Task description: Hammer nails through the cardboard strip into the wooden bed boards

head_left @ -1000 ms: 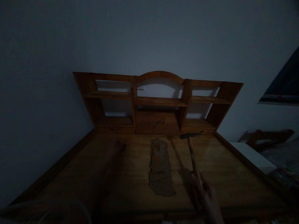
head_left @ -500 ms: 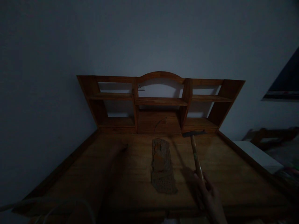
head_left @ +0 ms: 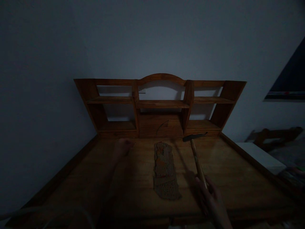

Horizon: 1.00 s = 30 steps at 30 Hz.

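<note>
My right hand (head_left: pixel 211 197) is wrapped round the wooden handle of a hammer (head_left: pixel 197 159), its dark metal head raised over the right half of the wooden desk (head_left: pixel 143 190). Dim and low in contrast, my left hand (head_left: pixel 123 148) is closed near the back left of the desktop. A tiny bright speck shows at its fingertips, too small to name. Between both hands lies a flat, brownish, rough-edged piece (head_left: pixel 165 171), like corrugated cardboard or bark, with an orange patch on it. Neither hand touches it.
A wooden shelf unit (head_left: pixel 162 104) with an arched top stands along the desk's back edge. Pale cables (head_left: pixel 59 209) blur across the lower left. To the right are a white surface (head_left: pixel 259 156) and a wooden chair-like frame (head_left: pixel 277 136). The room is dark.
My left hand has shifted slightly right and up at the back of the desk. The hammer has moved a little left, its head tilting. The flat piece stays put.
</note>
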Motion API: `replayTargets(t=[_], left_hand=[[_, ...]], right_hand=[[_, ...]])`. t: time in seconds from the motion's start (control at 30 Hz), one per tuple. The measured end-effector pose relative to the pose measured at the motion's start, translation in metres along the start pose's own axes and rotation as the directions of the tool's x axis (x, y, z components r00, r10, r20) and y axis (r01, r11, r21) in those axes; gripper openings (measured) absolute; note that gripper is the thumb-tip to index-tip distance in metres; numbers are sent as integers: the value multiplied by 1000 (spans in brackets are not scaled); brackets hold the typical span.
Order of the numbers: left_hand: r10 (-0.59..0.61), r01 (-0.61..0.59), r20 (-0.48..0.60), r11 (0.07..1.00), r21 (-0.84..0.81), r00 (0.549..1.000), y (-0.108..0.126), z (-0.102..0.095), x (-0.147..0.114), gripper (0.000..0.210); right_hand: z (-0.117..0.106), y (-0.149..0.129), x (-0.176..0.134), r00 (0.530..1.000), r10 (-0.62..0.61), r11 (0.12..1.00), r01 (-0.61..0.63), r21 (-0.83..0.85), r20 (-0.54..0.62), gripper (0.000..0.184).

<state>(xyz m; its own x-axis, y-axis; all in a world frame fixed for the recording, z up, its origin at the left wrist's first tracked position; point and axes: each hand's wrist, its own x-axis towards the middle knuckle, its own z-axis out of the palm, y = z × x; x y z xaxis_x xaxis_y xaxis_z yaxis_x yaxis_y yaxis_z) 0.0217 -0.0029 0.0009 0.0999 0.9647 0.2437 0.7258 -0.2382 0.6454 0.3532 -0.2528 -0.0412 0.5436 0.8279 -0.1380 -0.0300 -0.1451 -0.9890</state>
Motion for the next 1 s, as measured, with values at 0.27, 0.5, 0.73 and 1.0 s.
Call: replayTargets(t=[0.27, 0.5, 0.73, 1.0], left_hand=[[265, -239, -5, 859, -453, 964, 67, 90, -22, 23], [196, -99, 98, 794, -600, 976, 46, 146, -32, 25], [333, -253, 103, 853, -456, 937, 54, 133, -41, 21], [364, -312, 107, 890, -333, 925, 63, 125, -45, 21]], right_hand=[[9, -1, 0, 992, -111, 993, 109, -40, -53, 63], [12, 0, 2, 992, -98, 995, 96, -30, -76, 57], [9, 8, 6, 994, -95, 995, 94, -22, -57, 54], [8, 8, 7, 997, -60, 993, 54, -102, -53, 61]])
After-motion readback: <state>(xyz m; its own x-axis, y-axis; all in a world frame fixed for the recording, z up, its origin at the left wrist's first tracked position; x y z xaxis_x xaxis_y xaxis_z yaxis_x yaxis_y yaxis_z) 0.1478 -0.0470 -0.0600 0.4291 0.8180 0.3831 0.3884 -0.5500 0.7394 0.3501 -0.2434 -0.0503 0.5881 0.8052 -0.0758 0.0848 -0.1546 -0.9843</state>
